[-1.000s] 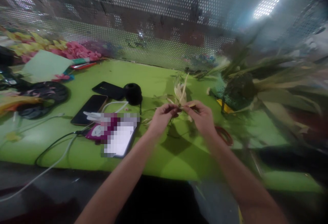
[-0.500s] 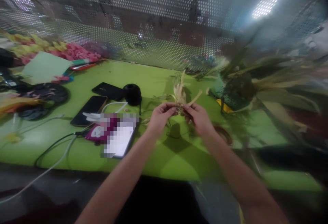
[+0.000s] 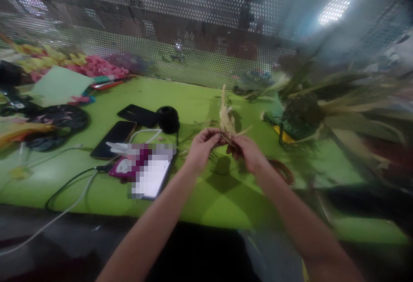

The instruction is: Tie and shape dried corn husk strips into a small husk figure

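Note:
My left hand and my right hand meet over the green table, both closed in a pinch. Between them they grip the base of a bundle of pale dried husk strips. One long strip stands up from the bundle, and a shorter one sticks out past my right fingers. Exactly what lies under the fingertips is hidden. A brown ring-shaped thing, partly behind my right forearm, rests on the table. Left of my hands sits a black spool.
Phones lie to the left, one dark and one lit, beside a purple device with cables. Pink petal-like pieces are heaped at the back left. To the right, long dried leaves spread from a green mesh bundle.
The upright strip has swung slightly left and stands straighter, and the side strip now points lower. My right fingers have curled a little around the base. The view has shifted slightly.

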The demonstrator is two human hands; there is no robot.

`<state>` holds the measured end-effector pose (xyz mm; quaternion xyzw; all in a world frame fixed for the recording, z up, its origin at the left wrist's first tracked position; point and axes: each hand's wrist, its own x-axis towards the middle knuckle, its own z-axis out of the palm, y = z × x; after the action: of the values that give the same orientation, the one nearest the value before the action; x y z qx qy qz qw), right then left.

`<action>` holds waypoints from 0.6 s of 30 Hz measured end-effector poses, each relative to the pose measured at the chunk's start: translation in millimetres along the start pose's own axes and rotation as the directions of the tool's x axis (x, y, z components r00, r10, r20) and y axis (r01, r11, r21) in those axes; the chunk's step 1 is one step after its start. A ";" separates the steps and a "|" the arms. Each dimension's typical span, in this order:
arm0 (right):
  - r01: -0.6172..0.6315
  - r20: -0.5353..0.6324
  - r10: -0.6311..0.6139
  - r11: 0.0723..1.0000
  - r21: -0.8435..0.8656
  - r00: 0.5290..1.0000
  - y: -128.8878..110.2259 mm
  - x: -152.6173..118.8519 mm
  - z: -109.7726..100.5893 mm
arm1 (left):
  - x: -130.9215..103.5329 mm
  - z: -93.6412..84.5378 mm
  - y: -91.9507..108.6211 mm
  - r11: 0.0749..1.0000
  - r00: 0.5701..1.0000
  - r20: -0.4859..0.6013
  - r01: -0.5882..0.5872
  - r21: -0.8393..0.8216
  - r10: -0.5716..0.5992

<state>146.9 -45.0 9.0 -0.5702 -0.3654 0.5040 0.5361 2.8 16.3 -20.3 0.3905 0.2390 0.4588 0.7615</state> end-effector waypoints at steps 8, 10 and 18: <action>0.001 0.066 0.014 0.974 -0.224 0.998 -9.6 -2.8 -11.7 | -0.1 1.5 3.4 0.997 0.998 -0.037 -0.050 0.064 0.053; 0.037 0.041 -0.027 0.960 -0.276 0.999 -12.2 -5.8 -12.5 | 0.1 0.6 3.2 0.994 0.998 -0.039 -0.053 0.095 0.057; 0.428 -0.026 -0.476 0.813 -0.394 0.879 -18.7 -14.1 -12.0 | -0.8 -0.5 5.9 0.997 0.998 0.021 0.062 0.034 -0.063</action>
<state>157.7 -58.4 28.9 -0.5888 -0.5465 0.2462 0.5423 -0.9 17.4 -15.7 0.4004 0.2504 0.4265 0.7714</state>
